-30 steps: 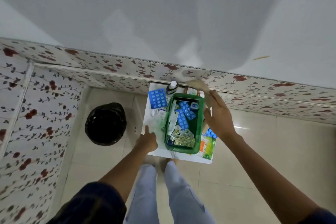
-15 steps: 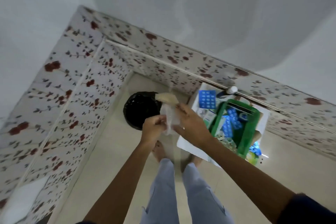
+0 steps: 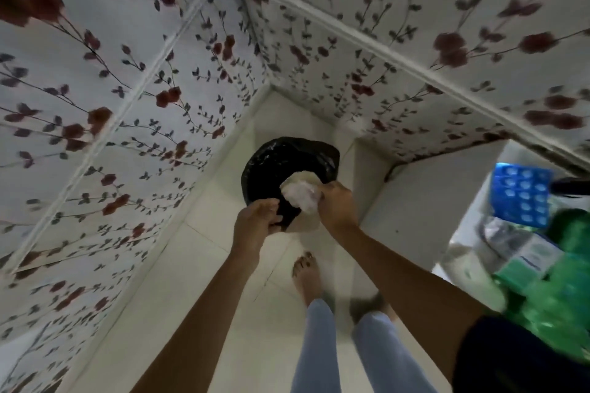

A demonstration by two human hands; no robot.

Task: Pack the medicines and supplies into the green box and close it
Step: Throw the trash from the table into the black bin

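Two hands are in view: the left hand (image 3: 255, 223) and the right hand (image 3: 336, 206). One crumpled white wrapper (image 3: 300, 191) sits in the right one. One black bin bag (image 3: 284, 166) stands in the corner. One bare foot (image 3: 307, 277) shows clearly, the other blurred. One blue blister pack (image 3: 522, 195) lies at the right edge, beside one green box (image 3: 571, 233).

a: floor (image 3: 223, 313), entry one — what is sitting on it?
b: pale glossy tiles; a black-lined bin (image 3: 281, 169) is standing in the corner where the flowered walls are meeting, and two bare feet (image 3: 307, 277) are standing near it.

a: and the white table (image 3: 459, 268)?
b: it is showing at the right edge, blurred. it is carrying a blue blister sheet (image 3: 522, 195), a green box (image 3: 571, 233) just beside the sheet, and a green-and-white packet (image 3: 526, 265).
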